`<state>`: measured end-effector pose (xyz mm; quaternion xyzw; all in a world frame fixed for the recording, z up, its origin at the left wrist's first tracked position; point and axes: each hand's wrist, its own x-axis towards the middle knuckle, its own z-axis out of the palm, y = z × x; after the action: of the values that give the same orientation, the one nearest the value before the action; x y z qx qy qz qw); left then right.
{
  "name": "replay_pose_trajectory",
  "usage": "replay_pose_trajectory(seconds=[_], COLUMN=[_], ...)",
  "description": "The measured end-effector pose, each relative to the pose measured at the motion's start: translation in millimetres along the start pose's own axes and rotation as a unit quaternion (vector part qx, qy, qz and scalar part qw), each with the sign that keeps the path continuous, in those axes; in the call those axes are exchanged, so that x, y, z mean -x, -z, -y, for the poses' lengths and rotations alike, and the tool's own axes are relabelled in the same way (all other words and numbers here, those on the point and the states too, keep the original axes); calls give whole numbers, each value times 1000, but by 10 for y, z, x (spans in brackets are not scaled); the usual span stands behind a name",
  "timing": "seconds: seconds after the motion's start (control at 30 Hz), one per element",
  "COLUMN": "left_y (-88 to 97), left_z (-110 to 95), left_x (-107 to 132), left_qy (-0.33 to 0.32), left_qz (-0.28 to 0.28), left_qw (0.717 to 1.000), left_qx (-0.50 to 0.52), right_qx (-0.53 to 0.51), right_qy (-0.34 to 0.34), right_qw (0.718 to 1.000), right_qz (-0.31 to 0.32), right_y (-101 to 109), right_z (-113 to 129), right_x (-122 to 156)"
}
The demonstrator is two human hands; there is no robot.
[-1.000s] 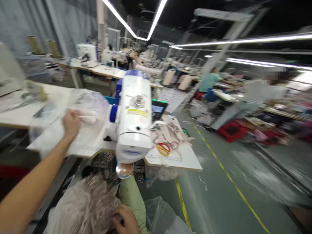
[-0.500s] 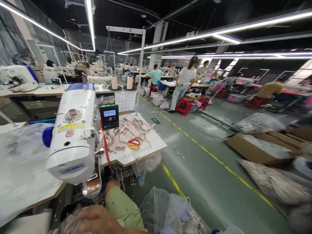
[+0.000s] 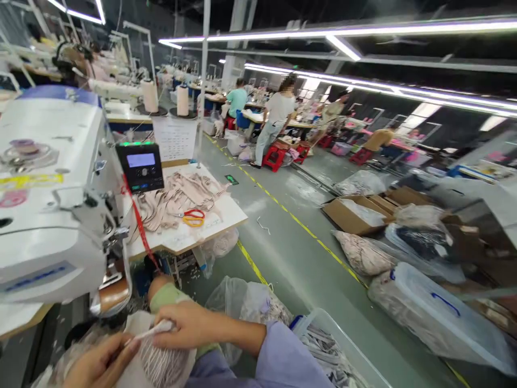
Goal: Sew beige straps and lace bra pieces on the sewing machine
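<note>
left hand [image 3: 100, 361] | right hand [image 3: 188, 326] | pinching strap [image 3: 151, 330] (fingers curled)

Scissors [image 3: 193, 217] on the table [image 3: 226, 214] right of the sewing machine [image 3: 48, 199], cardboard boxes [image 3: 355, 213] across the aisle.

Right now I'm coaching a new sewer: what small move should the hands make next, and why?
Probably draw the strip clear of the bundle. Both the right hand and the left hand pinch it, one at each end, and it lies on the bundle in the lap.
</note>
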<state>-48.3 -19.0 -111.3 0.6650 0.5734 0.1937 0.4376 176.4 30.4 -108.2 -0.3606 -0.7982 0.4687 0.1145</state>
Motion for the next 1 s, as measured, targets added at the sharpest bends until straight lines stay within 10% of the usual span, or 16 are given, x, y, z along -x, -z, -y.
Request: replay_pose_trajectory(seconds=[0.13,0.47,0.73,1.0], left_y=[0,565,593,613], left_z=[-214,-52,142,220], left_x=[2,-116,-341,-323], left_qy=[-49,83,46,51], left_qz=[0,-149,-263,-266], left_qw=[998,981,963,962], left_qx=[-32,87,17,-22], right_qx=[-58,-154,-216,-200], right_qy=[37,-27,-62,-62], right_qw=[998,983,971,975], right_qz=[-5,-93,-78,-77], right_y=[-1,4,31,106], right_z=[-31,-35,-124,-62], right_x=[-32,-694,-971,-995])
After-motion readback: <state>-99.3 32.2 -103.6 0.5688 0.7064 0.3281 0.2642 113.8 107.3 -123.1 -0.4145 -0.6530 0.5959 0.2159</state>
